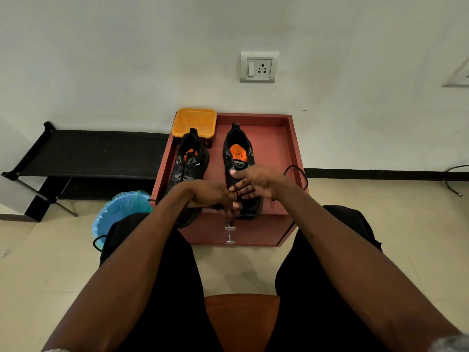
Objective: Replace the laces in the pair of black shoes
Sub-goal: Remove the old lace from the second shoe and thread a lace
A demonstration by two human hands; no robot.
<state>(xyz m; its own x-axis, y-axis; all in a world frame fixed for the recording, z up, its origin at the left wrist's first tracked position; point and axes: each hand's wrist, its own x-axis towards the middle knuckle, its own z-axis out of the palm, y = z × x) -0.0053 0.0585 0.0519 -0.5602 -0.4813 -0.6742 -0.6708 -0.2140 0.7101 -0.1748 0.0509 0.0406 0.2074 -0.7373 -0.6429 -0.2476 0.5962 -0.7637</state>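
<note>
You are lacing the right-hand black mesh shoe with the orange insole (239,158), which stands on the red-brown wooden cabinet top (274,138) at about one o'clock from your knees. Its partner, the left-hand black shoe (189,163), already laced, sits at eleven o'clock. Your left hand (213,196) pinches the thin black lace (297,174) near the toe eyelets; your right hand (256,180) has its fingers spread over the tongue. I think the next move needs the lace tip guided into the following eyelet and pulled even.
</note>
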